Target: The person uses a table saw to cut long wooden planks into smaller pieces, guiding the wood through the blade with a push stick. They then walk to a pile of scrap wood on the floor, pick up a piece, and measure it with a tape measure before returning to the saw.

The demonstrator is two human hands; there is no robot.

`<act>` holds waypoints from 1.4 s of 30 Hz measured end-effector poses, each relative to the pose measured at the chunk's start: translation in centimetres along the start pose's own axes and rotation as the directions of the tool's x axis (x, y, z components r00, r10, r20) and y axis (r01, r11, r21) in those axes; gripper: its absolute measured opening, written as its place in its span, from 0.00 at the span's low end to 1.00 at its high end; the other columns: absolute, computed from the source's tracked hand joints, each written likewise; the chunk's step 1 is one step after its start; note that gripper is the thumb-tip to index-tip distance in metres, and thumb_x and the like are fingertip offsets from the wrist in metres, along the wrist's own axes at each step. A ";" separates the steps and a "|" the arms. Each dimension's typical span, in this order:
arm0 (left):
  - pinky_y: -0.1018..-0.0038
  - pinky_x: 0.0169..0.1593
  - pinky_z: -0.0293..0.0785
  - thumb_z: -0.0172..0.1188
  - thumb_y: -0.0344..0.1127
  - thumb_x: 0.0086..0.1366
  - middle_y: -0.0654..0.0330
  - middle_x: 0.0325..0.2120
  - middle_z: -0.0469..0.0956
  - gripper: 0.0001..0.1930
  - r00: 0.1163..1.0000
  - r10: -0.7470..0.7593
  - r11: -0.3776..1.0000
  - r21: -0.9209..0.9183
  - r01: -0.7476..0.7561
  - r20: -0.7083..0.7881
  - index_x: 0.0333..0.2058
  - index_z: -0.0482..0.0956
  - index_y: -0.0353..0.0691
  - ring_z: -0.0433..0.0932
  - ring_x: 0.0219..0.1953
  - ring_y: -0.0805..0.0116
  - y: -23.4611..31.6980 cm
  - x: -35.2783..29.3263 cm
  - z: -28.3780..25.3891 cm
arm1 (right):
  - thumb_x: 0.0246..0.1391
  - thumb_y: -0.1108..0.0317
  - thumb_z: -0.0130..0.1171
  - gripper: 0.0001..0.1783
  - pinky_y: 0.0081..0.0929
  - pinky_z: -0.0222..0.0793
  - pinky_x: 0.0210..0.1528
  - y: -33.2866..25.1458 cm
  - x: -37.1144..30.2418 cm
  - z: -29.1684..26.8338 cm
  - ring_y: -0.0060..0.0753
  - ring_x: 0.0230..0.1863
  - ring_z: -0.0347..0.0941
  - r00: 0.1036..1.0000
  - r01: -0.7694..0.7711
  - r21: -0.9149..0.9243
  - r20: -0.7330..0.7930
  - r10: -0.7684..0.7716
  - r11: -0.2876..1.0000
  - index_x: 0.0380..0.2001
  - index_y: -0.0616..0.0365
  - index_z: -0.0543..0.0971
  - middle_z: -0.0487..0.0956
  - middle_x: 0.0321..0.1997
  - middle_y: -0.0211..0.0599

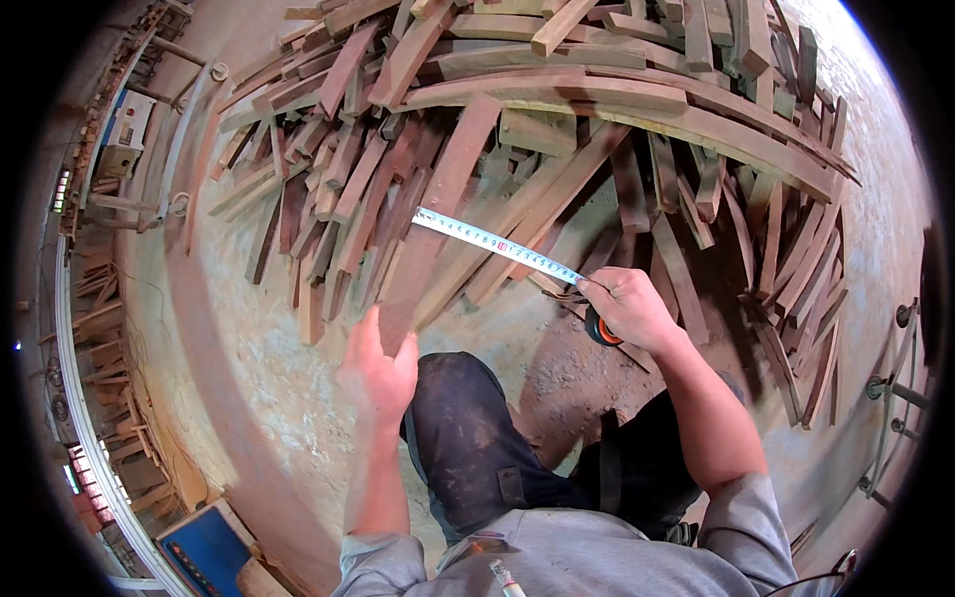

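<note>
My left hand (378,366) grips the near end of a reddish-brown wooden board (446,189), whose far end rests at the pile of lumber. In my right hand (632,306) is a tape measure (600,326) with a black and orange case, partly hidden by the fingers. Its white blade (497,245) is drawn out to the left, and the tip lies across the board's face near the middle. My right thumb and fingers pinch the blade close to the case.
A large heap of wooden boards (617,95) spreads ahead and to the right. Metal racks stand at the left (174,119) and right (895,398) edges. At lower left lies a blue panel (204,549). More wood pieces (109,368) sit along the left side.
</note>
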State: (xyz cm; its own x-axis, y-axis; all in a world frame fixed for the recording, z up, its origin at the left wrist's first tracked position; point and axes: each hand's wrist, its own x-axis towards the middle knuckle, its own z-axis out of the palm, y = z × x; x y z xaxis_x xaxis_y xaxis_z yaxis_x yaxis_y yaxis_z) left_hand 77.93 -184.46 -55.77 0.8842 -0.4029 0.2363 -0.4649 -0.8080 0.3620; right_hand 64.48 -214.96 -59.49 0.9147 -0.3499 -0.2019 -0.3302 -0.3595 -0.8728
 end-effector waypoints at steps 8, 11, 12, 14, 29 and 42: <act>0.59 0.45 0.77 0.71 0.35 0.52 0.50 0.42 0.80 0.27 0.998 -0.058 0.998 -0.008 0.058 -0.002 0.51 0.76 0.34 0.81 0.43 0.48 0.0 -0.7 -0.5 | 0.60 0.70 0.59 0.13 0.36 0.65 0.28 -0.4 0.0 0.6 0.43 0.22 0.67 0.988 0.147 -0.086 -0.028 -0.150 0.985 0.25 0.69 0.75 0.70 0.22 0.47; 0.58 0.44 0.77 0.71 0.34 0.52 0.49 0.41 0.80 0.28 0.998 -0.057 0.998 0.008 0.057 -0.007 0.52 0.76 0.35 0.81 0.43 0.47 -0.1 -0.9 -0.6 | 0.60 0.70 0.59 0.13 0.35 0.65 0.28 -0.3 0.0 0.8 0.43 0.22 0.67 0.986 0.161 -0.105 -0.026 -0.165 0.981 0.25 0.69 0.75 0.70 0.23 0.47; 0.58 0.44 0.77 0.71 0.34 0.51 0.49 0.41 0.80 0.28 0.999 -0.046 0.999 0.017 0.047 -0.010 0.52 0.76 0.35 0.80 0.43 0.47 -0.2 -1.0 -0.7 | 0.60 0.70 0.58 0.13 0.35 0.65 0.29 -0.2 0.0 0.9 0.43 0.22 0.67 0.985 0.164 -0.111 -0.025 -0.168 0.980 0.25 0.69 0.75 0.70 0.23 0.47; 0.58 0.44 0.77 0.71 0.35 0.52 0.49 0.41 0.80 0.28 0.999 -0.041 0.999 0.020 0.042 -0.014 0.52 0.76 0.35 0.81 0.43 0.48 -0.5 -1.3 -0.9 | 0.60 0.70 0.58 0.12 0.35 0.65 0.29 -0.5 -0.1 1.1 0.42 0.22 0.67 0.986 0.162 -0.110 -0.021 -0.165 0.981 0.25 0.69 0.75 0.70 0.23 0.46; 0.66 0.26 0.77 0.46 0.57 0.73 0.45 0.35 0.79 0.32 0.656 -0.008 -0.440 -0.592 0.675 0.754 0.61 0.65 0.33 0.80 0.26 0.55 -8.9 -4.2 -1.4 | 0.61 0.71 0.58 0.13 0.31 0.61 0.28 -2.0 -0.2 2.1 0.30 0.22 0.61 0.999 0.028 0.100 0.042 -0.032 0.995 0.24 0.67 0.74 0.66 0.20 0.41; 0.69 0.25 0.74 0.52 0.50 0.72 0.55 0.31 0.77 0.23 0.586 -0.498 -0.242 -0.752 0.613 0.639 0.52 0.69 0.36 0.77 0.23 0.65 -12.3 -10.1 -1.3 | 0.63 0.68 0.58 0.16 0.24 0.57 0.25 -0.7 0.5 2.8 0.14 0.24 0.57 0.993 -0.113 0.062 0.025 0.111 0.992 0.22 0.64 0.73 0.63 0.18 0.25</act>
State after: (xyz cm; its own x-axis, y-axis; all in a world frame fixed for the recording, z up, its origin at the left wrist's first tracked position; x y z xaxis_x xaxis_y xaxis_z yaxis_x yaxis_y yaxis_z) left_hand 74.67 -169.87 -61.43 0.7787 -0.1080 -0.6181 0.6211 0.2719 0.7350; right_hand 65.80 -212.48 -60.17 0.8777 -0.3665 -0.3087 -0.4160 -0.2631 -0.8705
